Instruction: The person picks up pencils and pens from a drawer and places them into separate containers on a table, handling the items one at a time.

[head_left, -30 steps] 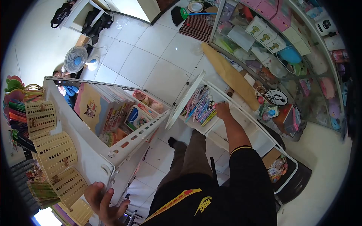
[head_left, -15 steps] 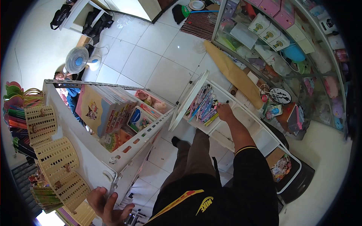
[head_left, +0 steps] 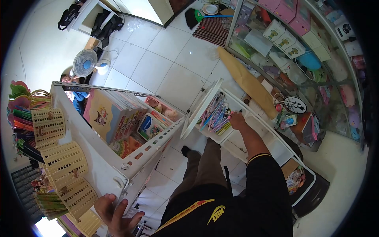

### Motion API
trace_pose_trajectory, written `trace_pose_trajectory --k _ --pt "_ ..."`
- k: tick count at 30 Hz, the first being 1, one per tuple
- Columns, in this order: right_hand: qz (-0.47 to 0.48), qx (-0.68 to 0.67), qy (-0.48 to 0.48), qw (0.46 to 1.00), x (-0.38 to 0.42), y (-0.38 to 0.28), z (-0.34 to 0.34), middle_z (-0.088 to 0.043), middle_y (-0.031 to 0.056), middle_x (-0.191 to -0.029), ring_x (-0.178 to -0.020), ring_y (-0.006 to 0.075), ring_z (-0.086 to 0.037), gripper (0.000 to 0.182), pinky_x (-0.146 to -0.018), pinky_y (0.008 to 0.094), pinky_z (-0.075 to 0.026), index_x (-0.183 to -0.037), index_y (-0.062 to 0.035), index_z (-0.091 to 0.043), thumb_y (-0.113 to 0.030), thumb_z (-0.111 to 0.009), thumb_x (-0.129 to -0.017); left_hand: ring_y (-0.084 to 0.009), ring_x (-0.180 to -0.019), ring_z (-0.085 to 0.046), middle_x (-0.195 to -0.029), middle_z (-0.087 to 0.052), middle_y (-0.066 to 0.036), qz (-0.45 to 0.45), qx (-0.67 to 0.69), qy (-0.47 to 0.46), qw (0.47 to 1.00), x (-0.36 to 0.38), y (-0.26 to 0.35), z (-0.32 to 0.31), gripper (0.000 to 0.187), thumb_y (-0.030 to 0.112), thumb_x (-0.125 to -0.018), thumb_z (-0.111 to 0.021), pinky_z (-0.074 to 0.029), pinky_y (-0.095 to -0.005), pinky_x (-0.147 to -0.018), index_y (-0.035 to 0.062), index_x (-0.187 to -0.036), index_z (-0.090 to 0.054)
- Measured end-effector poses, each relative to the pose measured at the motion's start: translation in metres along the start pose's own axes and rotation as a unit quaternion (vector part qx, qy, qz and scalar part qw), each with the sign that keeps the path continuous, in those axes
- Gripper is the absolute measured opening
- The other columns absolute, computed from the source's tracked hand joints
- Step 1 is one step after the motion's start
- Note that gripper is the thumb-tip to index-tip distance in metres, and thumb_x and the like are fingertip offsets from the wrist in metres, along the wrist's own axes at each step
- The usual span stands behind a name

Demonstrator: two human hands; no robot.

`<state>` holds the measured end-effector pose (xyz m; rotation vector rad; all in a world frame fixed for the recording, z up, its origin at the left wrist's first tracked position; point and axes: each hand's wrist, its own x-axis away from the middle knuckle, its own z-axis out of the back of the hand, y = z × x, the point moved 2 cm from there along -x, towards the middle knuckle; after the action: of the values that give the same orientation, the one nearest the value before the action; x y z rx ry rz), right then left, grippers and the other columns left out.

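Note:
A white drawer (head_left: 201,104) stands pulled out, with many colourful pens or pencils (head_left: 214,112) lying in its front compartment. My right hand (head_left: 237,120) reaches down into it at the topped ends of the pens. Its fingers are curled together, and what they hold is hidden under the hand. My left hand (head_left: 115,213) is low in the view, fingers apart and holding nothing, close to the corner of the white metal shelf rack (head_left: 114,173).
Thin books (head_left: 103,118) and a pink box (head_left: 166,106) sit in the rack. Cream woven baskets (head_left: 65,160) hang on its left. A fan (head_left: 85,63) stands beyond. A glass display case (head_left: 292,43) and a brown paper roll (head_left: 246,81) lie right of the drawer.
The whole view has shifted slightly to the right. My right hand stays at the pens, its fingers a little more curled in. My left hand keeps its spread pose by the rack.

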<state>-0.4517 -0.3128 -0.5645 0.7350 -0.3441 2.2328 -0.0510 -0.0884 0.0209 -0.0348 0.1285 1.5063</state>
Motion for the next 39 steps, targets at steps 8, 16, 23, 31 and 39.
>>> trace_pose_trajectory --k 8,16,23,31,39 --pt "0.002 0.013 0.035 0.999 0.003 -0.004 -0.003 -0.063 0.0116 -0.114 -0.113 0.0284 -0.056 0.024 -0.094 0.0514 -0.042 -0.107 -0.0098 -0.068 -0.017 -0.060 -0.086 -0.0390 -0.111 -0.050 -0.124 -0.048 -0.020 0.007 0.005 0.006 1.000 -0.001 0.002 -0.003 0.063 0.059 -0.080 -0.075 -0.046 -0.0544 -0.086 0.0077 -0.114 -0.062" --pt "0.051 0.009 0.018 0.999 0.003 -0.008 0.007 -0.067 0.0082 -0.109 -0.112 0.0277 -0.060 0.015 -0.087 0.0465 -0.049 -0.093 -0.0135 -0.075 -0.016 -0.063 -0.087 -0.0390 -0.111 -0.050 -0.124 -0.048 -0.020 0.015 -0.009 -0.002 1.000 0.001 0.002 -0.003 0.063 0.059 -0.080 -0.075 -0.045 -0.0542 -0.087 0.0076 -0.113 -0.063" --pt "0.097 0.011 -0.063 0.993 -0.002 -0.009 0.019 -0.071 0.0112 -0.101 -0.101 0.0293 -0.067 0.017 -0.082 0.0437 -0.053 -0.094 -0.0105 -0.076 -0.009 -0.069 -0.079 -0.0392 -0.112 -0.050 -0.125 -0.048 -0.019 0.003 -0.030 -0.006 1.000 0.000 0.001 -0.003 0.062 0.060 -0.079 -0.075 -0.045 -0.0543 -0.087 0.0076 -0.110 -0.065" --pt "0.070 -0.063 -0.042 0.995 0.011 -0.004 0.036 -0.071 0.0130 -0.095 -0.095 0.0301 -0.068 0.012 -0.079 0.0459 -0.053 -0.089 -0.0082 -0.072 -0.010 -0.063 -0.081 -0.0394 -0.112 -0.050 -0.125 -0.048 -0.019 0.006 -0.015 -0.014 1.000 -0.002 0.004 -0.002 0.062 0.059 -0.077 -0.077 -0.046 -0.0543 -0.087 0.0068 -0.108 -0.067" --pt "0.055 -0.067 0.048 0.995 0.039 0.010 0.072 -0.071 0.0169 -0.092 -0.090 0.0329 -0.069 0.017 -0.079 0.0483 -0.054 -0.086 -0.0048 -0.072 -0.017 -0.062 -0.081 -0.0415 -0.116 -0.049 -0.126 -0.047 -0.019 0.017 0.042 -0.019 0.999 -0.008 0.006 -0.001 0.061 0.052 -0.074 -0.083 -0.046 -0.0538 -0.090 0.0045 -0.109 -0.068"
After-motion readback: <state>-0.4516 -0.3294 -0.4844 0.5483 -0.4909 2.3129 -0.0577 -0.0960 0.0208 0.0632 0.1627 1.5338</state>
